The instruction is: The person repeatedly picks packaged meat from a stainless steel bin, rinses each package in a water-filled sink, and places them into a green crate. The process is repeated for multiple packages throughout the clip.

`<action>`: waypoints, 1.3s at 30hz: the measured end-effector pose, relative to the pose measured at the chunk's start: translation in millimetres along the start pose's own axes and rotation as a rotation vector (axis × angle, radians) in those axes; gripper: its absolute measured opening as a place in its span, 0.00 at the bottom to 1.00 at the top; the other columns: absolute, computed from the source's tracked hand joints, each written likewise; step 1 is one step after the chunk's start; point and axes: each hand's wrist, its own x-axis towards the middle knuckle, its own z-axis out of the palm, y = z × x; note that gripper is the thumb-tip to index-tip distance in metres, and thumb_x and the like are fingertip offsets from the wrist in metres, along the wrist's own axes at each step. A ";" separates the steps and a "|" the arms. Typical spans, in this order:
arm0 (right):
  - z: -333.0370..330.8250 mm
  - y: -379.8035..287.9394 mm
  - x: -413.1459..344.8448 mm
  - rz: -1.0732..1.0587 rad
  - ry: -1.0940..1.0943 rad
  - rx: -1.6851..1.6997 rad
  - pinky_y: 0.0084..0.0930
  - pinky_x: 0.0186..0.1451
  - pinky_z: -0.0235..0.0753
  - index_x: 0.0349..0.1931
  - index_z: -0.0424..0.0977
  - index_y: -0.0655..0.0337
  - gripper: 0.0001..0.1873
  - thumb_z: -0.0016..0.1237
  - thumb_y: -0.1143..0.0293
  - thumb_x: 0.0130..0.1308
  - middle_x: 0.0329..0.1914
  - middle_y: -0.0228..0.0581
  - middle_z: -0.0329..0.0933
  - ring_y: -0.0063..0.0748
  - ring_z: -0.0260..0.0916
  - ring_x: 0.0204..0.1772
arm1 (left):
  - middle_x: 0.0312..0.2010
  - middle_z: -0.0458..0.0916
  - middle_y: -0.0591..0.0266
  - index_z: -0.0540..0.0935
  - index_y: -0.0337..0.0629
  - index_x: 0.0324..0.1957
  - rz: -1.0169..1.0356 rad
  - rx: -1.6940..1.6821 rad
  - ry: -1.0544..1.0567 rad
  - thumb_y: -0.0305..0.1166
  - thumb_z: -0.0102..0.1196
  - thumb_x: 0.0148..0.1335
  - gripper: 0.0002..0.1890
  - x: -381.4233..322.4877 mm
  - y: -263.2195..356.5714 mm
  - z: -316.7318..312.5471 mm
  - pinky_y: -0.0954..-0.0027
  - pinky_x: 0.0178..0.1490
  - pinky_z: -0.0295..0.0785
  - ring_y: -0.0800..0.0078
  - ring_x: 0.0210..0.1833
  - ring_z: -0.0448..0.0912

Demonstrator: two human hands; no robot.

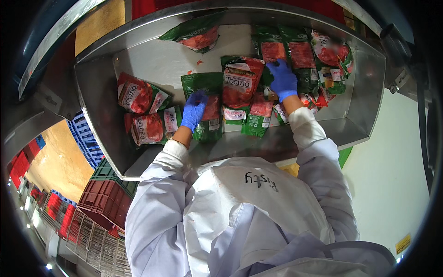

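Several green and red plastic pouches of red meat lie in a stainless steel tray (367, 93) before me. My left hand (194, 110), in a blue glove, rests at the left edge of a green pouch (211, 117) with a clear window; whether its fingers grip the film is unclear. My right hand (282, 79), gloved too, reaches over the lower part of another windowed pouch (272, 50), fingers bent; its hold is hidden. Between my hands lies a red-fronted pouch (241, 83). Two more pouches, an upper one (135, 93) and a lower one (148, 128), lie sideways at the left.
A single pouch (200, 36) leans at the tray's far wall. More pouches (328, 52) crowd the right end. Outside the tray, at the lower left, are a brown plastic crate (104, 199), a blue crate (83, 136) and wire racks (93, 247).
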 end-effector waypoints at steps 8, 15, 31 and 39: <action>-76.7 9.3 -6.3 0.042 -0.133 1.147 0.32 0.53 0.69 0.48 0.70 0.50 0.17 0.42 0.72 0.55 0.48 0.41 0.71 0.38 0.70 0.50 | 0.50 0.73 0.56 0.70 0.36 0.53 -0.143 -0.327 -0.338 0.45 0.51 0.60 0.26 -20.5 39.9 27.8 0.72 0.55 0.64 0.69 0.50 0.73; -23.4 -21.0 -149.3 -0.149 -0.247 1.207 0.26 0.63 0.59 0.61 0.55 0.62 0.37 0.50 0.80 0.46 0.56 0.37 0.63 0.30 0.59 0.60 | 0.51 0.73 0.55 0.68 0.37 0.55 -0.433 -1.441 -0.715 0.39 0.50 0.60 0.24 -31.9 73.9 48.1 0.63 0.57 0.69 0.65 0.53 0.73; -76.7 -71.1 -128.0 0.116 -0.096 1.657 0.21 0.51 0.69 0.41 0.70 0.63 0.11 0.50 0.74 0.58 0.42 0.36 0.72 0.21 0.68 0.46 | 0.47 0.75 0.59 0.69 0.37 0.53 -0.100 -0.547 -0.760 0.26 0.62 0.49 0.28 -75.9 82.7 36.2 0.68 0.53 0.70 0.71 0.49 0.74; -81.9 -80.6 -134.2 0.180 -0.054 1.571 0.20 0.47 0.71 0.39 0.69 0.62 0.14 0.57 0.76 0.52 0.37 0.33 0.73 0.19 0.69 0.42 | 0.47 0.75 0.57 0.68 0.37 0.54 -0.137 -0.677 -0.751 0.26 0.61 0.49 0.28 -86.9 80.2 39.4 0.65 0.53 0.71 0.68 0.50 0.74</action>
